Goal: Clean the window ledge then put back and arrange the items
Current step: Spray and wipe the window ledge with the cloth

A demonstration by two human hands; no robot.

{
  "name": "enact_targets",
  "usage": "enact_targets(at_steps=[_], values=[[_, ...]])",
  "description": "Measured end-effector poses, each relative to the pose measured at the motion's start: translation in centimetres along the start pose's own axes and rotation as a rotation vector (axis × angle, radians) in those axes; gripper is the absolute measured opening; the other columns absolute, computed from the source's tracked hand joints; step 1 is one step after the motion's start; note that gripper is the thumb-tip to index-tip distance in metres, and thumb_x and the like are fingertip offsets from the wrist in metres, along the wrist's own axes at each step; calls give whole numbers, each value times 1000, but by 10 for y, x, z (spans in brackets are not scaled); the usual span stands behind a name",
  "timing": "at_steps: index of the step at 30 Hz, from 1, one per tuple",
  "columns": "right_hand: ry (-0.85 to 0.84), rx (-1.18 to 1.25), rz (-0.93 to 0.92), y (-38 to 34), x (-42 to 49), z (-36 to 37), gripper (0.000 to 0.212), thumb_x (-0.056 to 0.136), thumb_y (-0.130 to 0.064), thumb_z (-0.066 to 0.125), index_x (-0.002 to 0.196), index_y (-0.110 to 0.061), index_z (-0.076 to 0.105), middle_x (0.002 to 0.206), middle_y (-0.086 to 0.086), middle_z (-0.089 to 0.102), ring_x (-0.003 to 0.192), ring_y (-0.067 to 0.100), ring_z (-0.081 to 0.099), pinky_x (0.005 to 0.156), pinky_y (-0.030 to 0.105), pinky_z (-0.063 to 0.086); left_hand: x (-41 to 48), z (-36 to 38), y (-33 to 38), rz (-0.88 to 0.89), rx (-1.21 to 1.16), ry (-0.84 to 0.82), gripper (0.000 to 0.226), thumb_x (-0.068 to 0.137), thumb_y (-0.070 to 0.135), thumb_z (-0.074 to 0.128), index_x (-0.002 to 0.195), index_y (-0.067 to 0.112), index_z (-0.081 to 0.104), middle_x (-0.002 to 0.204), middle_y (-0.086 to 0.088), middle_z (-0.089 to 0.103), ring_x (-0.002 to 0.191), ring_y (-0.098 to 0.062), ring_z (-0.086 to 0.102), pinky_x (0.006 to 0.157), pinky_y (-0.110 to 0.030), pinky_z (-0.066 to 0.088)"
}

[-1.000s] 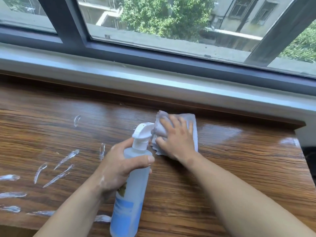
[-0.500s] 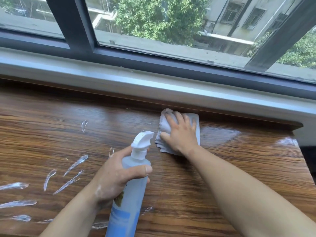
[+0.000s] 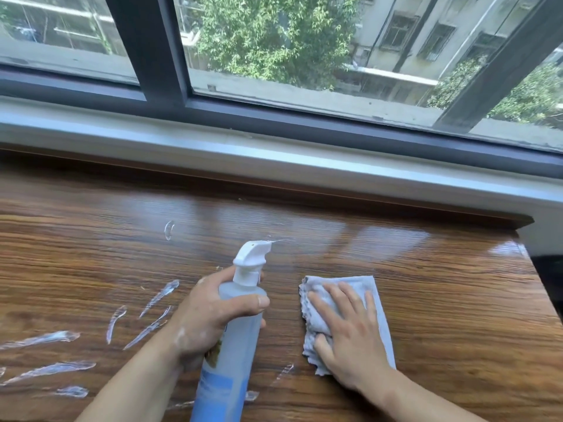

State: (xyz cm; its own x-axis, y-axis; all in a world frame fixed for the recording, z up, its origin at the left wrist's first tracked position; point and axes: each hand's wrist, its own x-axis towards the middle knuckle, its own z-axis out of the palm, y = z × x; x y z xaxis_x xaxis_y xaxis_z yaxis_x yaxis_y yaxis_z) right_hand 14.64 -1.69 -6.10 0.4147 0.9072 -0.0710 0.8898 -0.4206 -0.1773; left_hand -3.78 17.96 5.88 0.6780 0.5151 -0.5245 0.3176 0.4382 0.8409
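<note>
a person's right hand (image 3: pixel 347 339) lies flat on a folded grey cloth (image 3: pixel 370 287), fingers spread and pressing it to the wooden window ledge (image 3: pixel 441 300), near the ledge's right end. the left hand (image 3: pixel 210 315) is wrapped round a spray bottle (image 3: pixel 234 345) just left of the cloth, thumb across its neck, the white nozzle aimed far and to the right.

what remains to be wiped lies to the left: a scatter of white streaks (image 3: pixel 160 295) on the near-left of the ledge, their long axes slanting from near-left to far-right. the bottle and the hand holding it stand between the cloth and those marks, so the cloth hand would likely have to pass on the far side of the bottle, or the bottle be drawn back first. the left hand is the nearer to the streaks, but it is occupied.

the wood to the right and far side of the cloth shines with reflected light; whether it is wet cannot be told. no items are back on the ledge in view, so the arranging seems some way off. beyond runs a pale sill (image 3: pixel 243 153) under a dark window frame (image 3: pixel 149 47) – outside, a leafy tree (image 3: pixel 274 35) and weathered buildings
</note>
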Motion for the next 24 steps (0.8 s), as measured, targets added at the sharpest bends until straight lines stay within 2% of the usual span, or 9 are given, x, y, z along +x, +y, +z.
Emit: enact_targets(at_steps=[4,8,11,14,16,19,21,24], values=[[-28,-22,7,-9,18,1,69,78,-50,52,146,-37,44,155,-5,38,143,29,36,115,64,14,5,-1,2,32,-7,47,51,51,34,87,92,9,70,83,-23,69,75,-39,72,74,-57,57],[24,-44,34,-16,81,-3,72,81,-60,44,148,-33,41,155,-2,39,142,29,34,116,64,17,5,-5,3,46,-9,47,51,53,36,86,96,14,71,83,-19,70,77,-41,73,72,-48,57],[-28,-44,94,-29,155,-13,79,80,-63,25,153,-34,30,158,-1,31,145,28,25,117,64,12,1,-9,1,57,-31,75,43,53,34,87,92,21,73,81,-17,71,82,-49,72,70,-45,59],[-32,-35,160,-44,189,-15,77,80,-61,23,153,-35,30,158,0,30,143,28,24,117,62,8,-3,-11,1,58,-62,84,51,52,33,87,99,16,73,81,-19,70,87,-56,67,65,-41,60],[-24,-39,108,-44,176,-14,73,81,-55,29,150,-35,36,155,0,35,141,28,30,118,62,10,-6,-12,3,57,-58,73,52,51,33,87,98,15,73,83,-22,70,85,-54,69,64,-39,60],[-17,-21,-89,-35,119,-8,69,79,-47,43,146,-34,45,147,0,45,138,29,38,117,63,17,-9,-15,7,69,-35,37,49,52,36,87,96,19,74,91,-31,70,83,-48,73,69,-41,59],[-2,6,-168,-26,74,-3,67,76,-44,51,142,-33,50,145,1,48,137,28,39,116,61,17,-9,-20,9,89,-17,27,46,53,39,86,95,24,75,93,-28,72,87,-48,73,72,-43,58],[-4,-7,-217,-20,47,3,66,76,-43,53,142,-34,50,145,-1,47,137,27,39,114,61,17,-11,-26,8,92,-24,23,44,53,39,86,94,26,75,93,-26,73,87,-48,72,73,-43,58]])
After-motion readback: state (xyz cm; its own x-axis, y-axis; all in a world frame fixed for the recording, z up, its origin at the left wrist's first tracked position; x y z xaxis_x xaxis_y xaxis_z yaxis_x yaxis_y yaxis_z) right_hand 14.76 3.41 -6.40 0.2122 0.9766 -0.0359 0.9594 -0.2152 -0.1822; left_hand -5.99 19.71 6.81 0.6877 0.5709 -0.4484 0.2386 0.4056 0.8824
